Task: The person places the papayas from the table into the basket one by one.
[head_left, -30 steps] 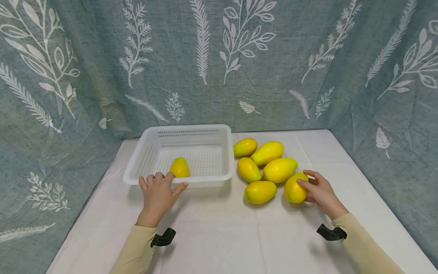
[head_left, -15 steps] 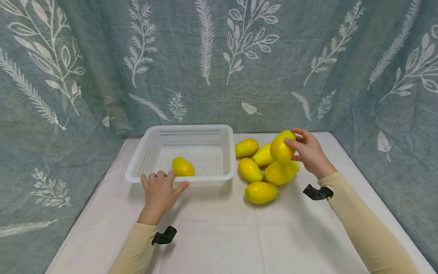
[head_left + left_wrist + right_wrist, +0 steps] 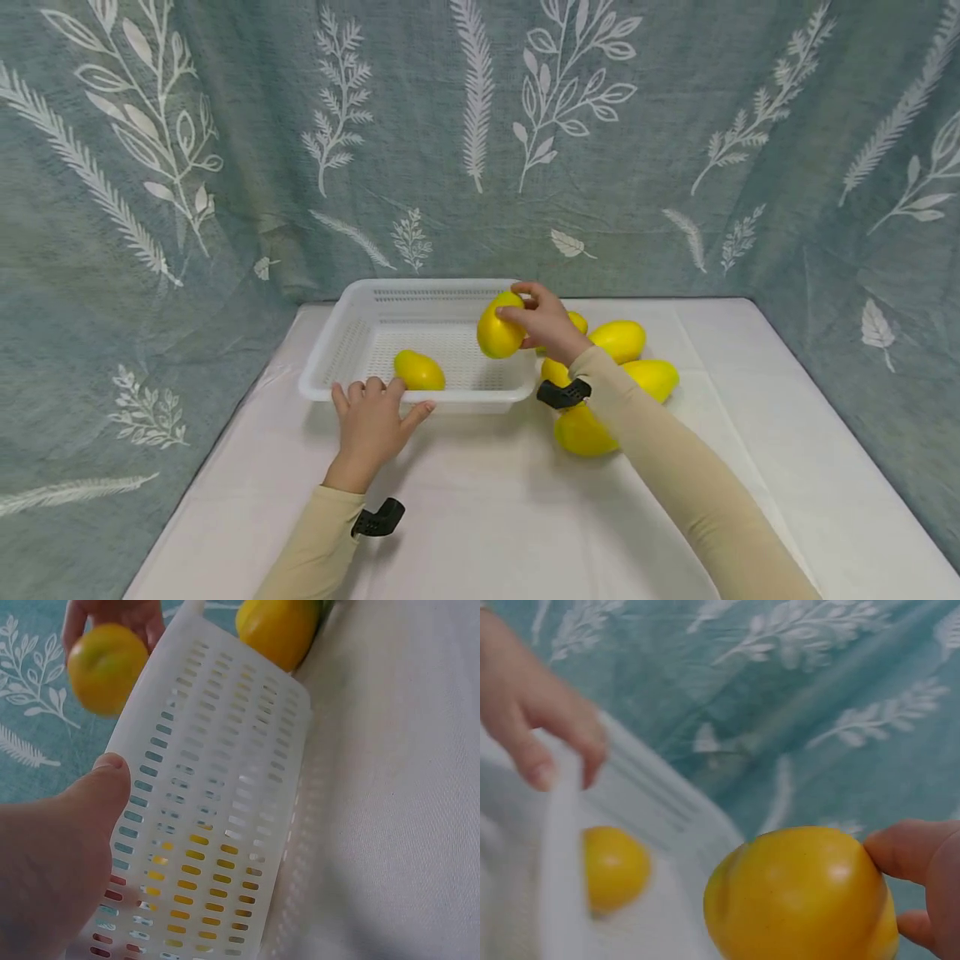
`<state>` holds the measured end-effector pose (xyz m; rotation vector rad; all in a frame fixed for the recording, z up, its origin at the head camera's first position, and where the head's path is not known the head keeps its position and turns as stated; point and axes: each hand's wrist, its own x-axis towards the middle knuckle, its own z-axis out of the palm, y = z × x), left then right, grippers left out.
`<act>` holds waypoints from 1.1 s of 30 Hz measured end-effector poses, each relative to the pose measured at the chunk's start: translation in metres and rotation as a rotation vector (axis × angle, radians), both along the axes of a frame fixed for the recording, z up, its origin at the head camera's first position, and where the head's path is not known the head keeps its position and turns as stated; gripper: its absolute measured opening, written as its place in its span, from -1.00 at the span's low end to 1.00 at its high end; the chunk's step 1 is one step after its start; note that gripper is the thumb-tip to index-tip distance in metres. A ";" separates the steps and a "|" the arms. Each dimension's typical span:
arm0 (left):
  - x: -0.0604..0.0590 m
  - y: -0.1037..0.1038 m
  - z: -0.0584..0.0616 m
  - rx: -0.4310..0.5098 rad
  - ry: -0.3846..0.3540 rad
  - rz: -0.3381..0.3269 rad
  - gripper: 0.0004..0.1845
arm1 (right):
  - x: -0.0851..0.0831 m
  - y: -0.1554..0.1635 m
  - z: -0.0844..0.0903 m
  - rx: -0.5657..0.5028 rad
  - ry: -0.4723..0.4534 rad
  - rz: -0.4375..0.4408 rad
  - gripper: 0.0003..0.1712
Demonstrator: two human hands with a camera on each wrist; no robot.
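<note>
In the head view my right hand (image 3: 547,321) holds a yellow mango (image 3: 500,327) in the air over the right side of the white plastic basket (image 3: 420,398). Thumb and fingers pinch it from the right, as the right wrist view also shows. My left hand (image 3: 375,429) grips the basket's front rim, fingers over the edge and thumb outside. Inside, one mango (image 3: 420,371) lies near the front wall. Through the slots of the basket wall (image 3: 217,772), its yellow shows in the left wrist view.
Several more mangoes (image 3: 618,340) lie on the white cloth (image 3: 480,508) right of the basket, partly hidden by the right forearm. A green leaf-patterned curtain (image 3: 450,233) hangs behind and at both sides.
My right hand has lifted a mango off the cloth and carried it left over the basket. The mango inside has turned from upright to lying sideways. My left hand stays on the rim.
</note>
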<state>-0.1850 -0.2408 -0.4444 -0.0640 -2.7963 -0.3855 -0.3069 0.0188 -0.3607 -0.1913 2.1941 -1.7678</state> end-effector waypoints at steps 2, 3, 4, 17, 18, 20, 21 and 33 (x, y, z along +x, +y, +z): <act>0.000 0.003 -0.001 -0.001 -0.005 -0.004 -0.38 | 0.002 -0.013 -0.012 0.029 -0.012 0.020 -0.23; 0.000 0.004 -0.001 0.001 -0.012 -0.006 -0.37 | 0.003 -0.019 -0.018 0.049 -0.020 0.027 -0.23; 0.000 0.006 -0.001 0.002 -0.019 -0.007 -0.37 | 0.004 -0.025 -0.023 0.072 -0.022 0.035 -0.24; -0.004 0.017 -0.001 0.001 -0.022 -0.016 -0.34 | 0.006 -0.044 -0.054 0.211 -0.075 0.010 -0.22; -0.004 0.017 -0.001 0.002 -0.019 -0.017 -0.34 | 0.006 -0.044 -0.054 0.210 -0.079 0.009 -0.22; -0.004 0.017 -0.001 0.001 -0.018 -0.018 -0.35 | 0.006 -0.044 -0.053 0.205 -0.080 0.011 -0.22; -0.004 0.017 -0.001 0.000 -0.020 -0.017 -0.35 | 0.007 -0.043 -0.052 0.201 -0.078 0.013 -0.23; 0.001 0.004 0.002 -0.010 -0.004 0.003 -0.38 | 0.009 0.020 -0.003 0.010 0.018 -0.034 -0.29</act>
